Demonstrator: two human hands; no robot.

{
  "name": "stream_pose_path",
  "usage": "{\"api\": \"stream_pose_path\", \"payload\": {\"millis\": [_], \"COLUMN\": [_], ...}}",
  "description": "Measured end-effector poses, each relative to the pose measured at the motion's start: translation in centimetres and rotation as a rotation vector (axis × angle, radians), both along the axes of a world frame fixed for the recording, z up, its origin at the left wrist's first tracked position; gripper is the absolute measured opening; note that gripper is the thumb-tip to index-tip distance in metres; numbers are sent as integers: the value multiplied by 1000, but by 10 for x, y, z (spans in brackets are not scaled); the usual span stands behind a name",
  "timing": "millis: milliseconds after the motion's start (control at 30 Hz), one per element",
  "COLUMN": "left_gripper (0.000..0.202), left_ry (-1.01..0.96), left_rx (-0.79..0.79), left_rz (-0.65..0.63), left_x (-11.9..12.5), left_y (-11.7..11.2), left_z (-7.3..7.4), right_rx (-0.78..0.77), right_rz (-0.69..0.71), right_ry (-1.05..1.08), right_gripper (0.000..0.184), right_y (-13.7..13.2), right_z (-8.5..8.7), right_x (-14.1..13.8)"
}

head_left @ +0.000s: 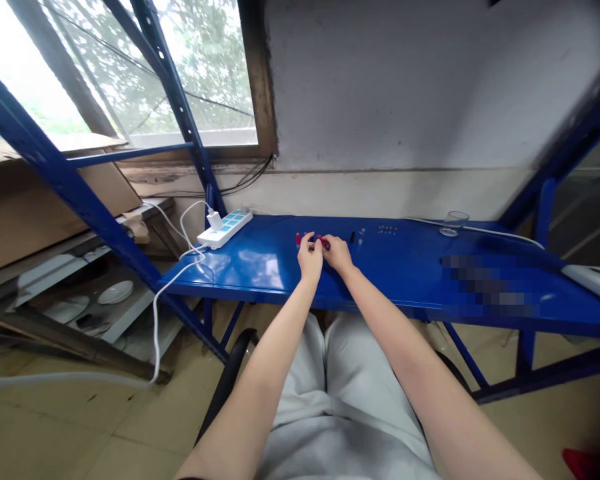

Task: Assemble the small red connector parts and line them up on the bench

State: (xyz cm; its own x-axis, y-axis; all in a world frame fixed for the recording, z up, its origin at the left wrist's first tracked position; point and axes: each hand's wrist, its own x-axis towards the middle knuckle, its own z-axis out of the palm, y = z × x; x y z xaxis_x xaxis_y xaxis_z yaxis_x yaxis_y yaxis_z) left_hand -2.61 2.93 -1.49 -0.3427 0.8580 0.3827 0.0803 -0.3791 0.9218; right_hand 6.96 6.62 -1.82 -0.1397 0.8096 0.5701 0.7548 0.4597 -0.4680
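Note:
Both my hands rest on a blue metal shelf (260, 267) in front of me. My left hand (310, 259) and my right hand (336, 253) are close together, fingers curled in a pinch around small red parts (300, 239) lying in a short row on the shelf. The parts are too small to name. A small black piece (352, 237) and a cluster of tiny dark pieces (387, 229) lie just right of my hands, apart from them.
A white power strip (225, 229) with a plugged white cable sits at the shelf's back left. A clear glass (454, 223) stands at the back right, a white object (595, 280) at the far right. Blue rack posts (65, 180) rise on the left. My legs are under the shelf.

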Motion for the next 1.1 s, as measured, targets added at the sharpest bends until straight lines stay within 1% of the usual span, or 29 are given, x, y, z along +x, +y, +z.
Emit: {"api": "stream_pose_path", "payload": {"millis": [67,133,200,300,400,533,633,767,933,1100], "left_gripper": [33,28,23,20,21,24,23,22,20,24], "left_ry": [33,54,52,39,46,44,47,60,35,89], "left_rx": [20,26,18,3,12,69,68,61,61,13], "left_rz": [3,14,34,33,-30,-207,-332,-417,-438,-397], "left_x": [0,0,0,-1,0,4,7,8,7,7], "left_y": [-2,-2,0,3,5,3,1,-1,-2,-2], "left_z": [2,2,0,-3,-5,-3,0,1,1,1], "right_rx": [74,115,148,206,250,306,269,188,156,91], "right_rz": [12,11,5,1,6,12,6,-34,-61,-50], "right_ry": [-93,-139,-128,-39,89,319,500,626,707,849], "right_gripper": [18,20,21,22,24,25,26,22,23,22], "right_y": [-6,-10,-11,-12,-16,-28,-38,-47,-49,-43], "right_z": [4,7,9,10,12,13,13,13,15,13], "right_x": [-1,-2,-1,3,6,12,17,20,16,17]}}
